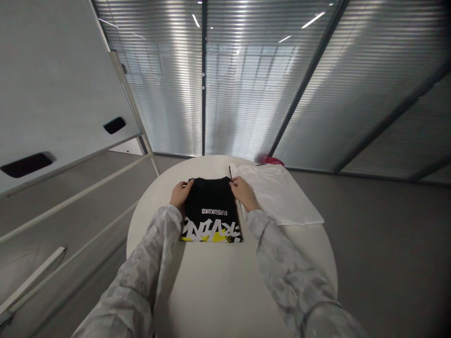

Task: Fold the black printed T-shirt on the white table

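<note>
A black T-shirt [211, 197] with white lettering and yellow marks lies folded into a neat rectangle on the round white table [218, 281]. My left hand [181, 192] pinches its far left corner, thumb on top of the cloth. At the far right corner, my right hand [244, 191] has thumb and fingers closed on the shirt's edge. Directly right of the black shirt, a white garment [278, 192] is spread flat, partly behind my right hand and forearm.
Something red [272, 161] shows at the table's far edge behind the white garment. A whiteboard [63, 84] on a tubular frame stands at the left. Beyond the table is a glass partition with blinds [243, 94].
</note>
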`<state>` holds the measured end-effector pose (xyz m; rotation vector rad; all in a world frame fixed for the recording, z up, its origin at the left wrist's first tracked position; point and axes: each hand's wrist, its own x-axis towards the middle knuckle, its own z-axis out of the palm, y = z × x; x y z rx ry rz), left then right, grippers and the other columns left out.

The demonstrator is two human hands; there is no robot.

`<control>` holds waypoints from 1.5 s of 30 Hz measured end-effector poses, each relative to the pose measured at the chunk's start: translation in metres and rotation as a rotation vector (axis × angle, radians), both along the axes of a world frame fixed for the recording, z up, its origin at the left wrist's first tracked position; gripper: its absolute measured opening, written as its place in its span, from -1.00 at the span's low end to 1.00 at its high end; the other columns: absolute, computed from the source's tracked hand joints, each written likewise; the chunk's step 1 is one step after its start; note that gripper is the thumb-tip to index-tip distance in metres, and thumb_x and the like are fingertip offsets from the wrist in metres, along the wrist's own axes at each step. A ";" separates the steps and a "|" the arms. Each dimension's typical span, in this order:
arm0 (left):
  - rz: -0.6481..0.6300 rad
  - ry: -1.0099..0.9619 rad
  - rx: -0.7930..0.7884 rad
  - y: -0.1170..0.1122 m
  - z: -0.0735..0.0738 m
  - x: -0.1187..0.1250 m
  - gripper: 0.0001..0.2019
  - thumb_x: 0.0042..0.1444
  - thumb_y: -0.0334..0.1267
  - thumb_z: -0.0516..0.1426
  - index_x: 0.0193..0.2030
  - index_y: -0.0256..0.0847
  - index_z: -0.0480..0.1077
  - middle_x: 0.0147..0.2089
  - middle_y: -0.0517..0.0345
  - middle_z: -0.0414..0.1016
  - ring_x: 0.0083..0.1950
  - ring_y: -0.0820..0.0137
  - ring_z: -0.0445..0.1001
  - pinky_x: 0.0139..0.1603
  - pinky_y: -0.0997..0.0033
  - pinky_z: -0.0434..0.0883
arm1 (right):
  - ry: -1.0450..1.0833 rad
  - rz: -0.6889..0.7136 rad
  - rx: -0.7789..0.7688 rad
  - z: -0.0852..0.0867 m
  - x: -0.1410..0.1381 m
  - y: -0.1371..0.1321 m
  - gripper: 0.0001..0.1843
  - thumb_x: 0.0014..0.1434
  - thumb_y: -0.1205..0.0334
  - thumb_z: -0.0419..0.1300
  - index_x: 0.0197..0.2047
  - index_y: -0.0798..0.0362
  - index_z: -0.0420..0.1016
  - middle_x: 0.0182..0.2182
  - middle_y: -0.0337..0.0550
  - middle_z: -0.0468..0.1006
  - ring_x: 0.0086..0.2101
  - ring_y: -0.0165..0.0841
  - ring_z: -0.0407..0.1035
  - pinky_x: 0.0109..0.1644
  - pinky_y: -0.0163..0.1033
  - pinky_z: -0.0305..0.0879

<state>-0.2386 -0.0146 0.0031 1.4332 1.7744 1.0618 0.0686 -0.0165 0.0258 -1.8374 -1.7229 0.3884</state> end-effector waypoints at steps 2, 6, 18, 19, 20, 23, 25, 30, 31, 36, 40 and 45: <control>0.008 0.061 0.042 0.007 -0.003 0.001 -0.60 0.26 0.15 0.27 -0.10 -0.18 0.60 -0.13 -0.11 0.73 -0.07 0.07 0.67 -0.02 0.20 0.47 | -0.022 0.029 -0.011 0.002 -0.003 0.008 -0.72 0.42 0.16 0.32 0.16 -0.02 0.52 -0.15 -0.11 0.70 -0.17 -0.20 0.57 -0.12 -0.22 0.34; 0.014 0.115 0.137 0.008 -0.013 0.001 -0.71 0.32 0.04 0.22 -0.09 -0.13 0.59 -0.19 -0.02 0.72 -0.15 0.14 0.66 -0.06 0.25 0.46 | -0.046 0.067 0.019 -0.004 -0.005 0.011 -0.73 0.40 0.29 0.26 0.14 -0.04 0.52 -0.12 -0.12 0.68 -0.16 -0.21 0.55 -0.11 -0.22 0.32; 0.041 0.083 0.271 0.003 -0.016 0.002 -0.68 0.35 0.09 0.19 -0.26 -0.10 0.45 -0.23 0.10 0.62 -0.22 0.25 0.55 -0.11 0.28 0.44 | -0.012 0.083 0.138 -0.009 -0.004 0.004 -0.74 0.42 0.21 0.21 0.15 -0.06 0.51 -0.15 -0.13 0.65 -0.17 -0.19 0.53 -0.10 -0.19 0.35; 0.030 0.054 0.274 0.004 -0.017 0.002 -0.68 0.34 0.10 0.19 -0.25 -0.10 0.44 -0.22 0.11 0.62 -0.23 0.26 0.55 -0.11 0.29 0.44 | -0.012 0.076 0.136 -0.010 -0.005 0.004 -0.75 0.43 0.17 0.22 0.15 -0.06 0.52 -0.13 -0.12 0.65 -0.15 -0.18 0.53 -0.09 -0.18 0.35; 0.019 0.028 0.278 0.004 -0.017 0.002 -0.68 0.33 0.11 0.21 -0.23 -0.10 0.45 -0.21 0.12 0.62 -0.22 0.26 0.56 -0.11 0.29 0.45 | -0.013 0.067 0.132 -0.010 -0.005 0.004 -0.73 0.44 0.12 0.24 0.15 -0.06 0.51 -0.10 -0.11 0.65 -0.13 -0.17 0.54 -0.07 -0.18 0.36; -0.033 0.009 0.274 0.003 -0.017 0.002 -0.68 0.25 0.10 0.28 -0.13 -0.10 0.49 -0.09 0.06 0.67 -0.09 0.20 0.62 -0.04 0.26 0.49 | -0.031 0.054 0.113 -0.011 -0.006 0.005 -0.63 0.42 -0.01 0.29 0.20 -0.06 0.50 -0.04 -0.07 0.65 -0.08 -0.15 0.54 -0.04 -0.16 0.38; -0.079 0.040 0.259 0.002 -0.014 0.002 -0.69 0.25 0.08 0.28 -0.09 -0.10 0.53 -0.03 0.01 0.69 -0.01 0.16 0.63 0.04 0.23 0.49 | -0.055 0.067 0.094 -0.011 -0.006 0.005 -0.62 0.42 0.04 0.30 0.24 -0.07 0.49 -0.02 -0.08 0.66 -0.09 -0.15 0.54 -0.05 -0.17 0.38; -0.027 0.163 0.255 -0.001 -0.008 0.002 -0.71 0.37 0.05 0.15 -0.20 -0.10 0.53 -0.12 0.02 0.69 -0.06 0.17 0.62 0.07 0.24 0.47 | -0.087 0.058 0.075 -0.007 -0.006 0.002 -0.72 0.44 0.28 0.18 0.17 -0.07 0.51 -0.09 -0.11 0.67 -0.12 -0.18 0.54 -0.07 -0.19 0.37; 0.010 0.189 0.245 -0.002 -0.008 0.002 -0.71 0.37 0.05 0.15 -0.22 -0.10 0.51 -0.15 0.02 0.67 -0.08 0.17 0.61 0.04 0.24 0.47 | -0.090 0.044 0.081 -0.006 -0.007 0.001 -0.73 0.45 0.29 0.16 0.16 -0.05 0.50 -0.09 -0.10 0.67 -0.12 -0.17 0.54 -0.06 -0.18 0.37; 0.124 0.244 0.182 -0.006 -0.006 0.006 -0.72 0.34 0.08 0.20 -0.23 -0.08 0.46 -0.23 0.03 0.62 -0.15 0.14 0.58 -0.09 0.23 0.43 | -0.104 0.026 0.078 -0.002 -0.010 -0.004 -0.71 0.48 0.26 0.13 0.22 -0.02 0.45 -0.10 -0.06 0.66 -0.12 -0.16 0.52 -0.04 -0.17 0.37; 0.137 0.212 0.197 -0.009 -0.004 0.009 -0.81 0.35 -0.04 0.23 -0.10 -0.09 0.46 -0.19 0.06 0.62 -0.13 0.16 0.59 -0.04 0.22 0.44 | -0.165 0.067 0.171 0.005 -0.016 -0.013 -0.65 0.48 0.17 0.16 0.28 0.00 0.42 0.09 0.04 0.58 0.05 -0.10 0.46 0.13 -0.10 0.39; 0.126 0.318 0.367 -0.020 0.009 0.013 -0.80 0.43 -0.11 0.16 0.05 -0.13 0.46 0.06 -0.07 0.56 0.10 0.13 0.57 0.17 0.16 0.47 | -0.265 0.265 0.301 0.019 -0.025 -0.027 -0.69 0.47 0.24 0.13 0.21 0.01 0.51 0.20 0.08 0.54 0.23 -0.04 0.34 0.42 0.04 0.23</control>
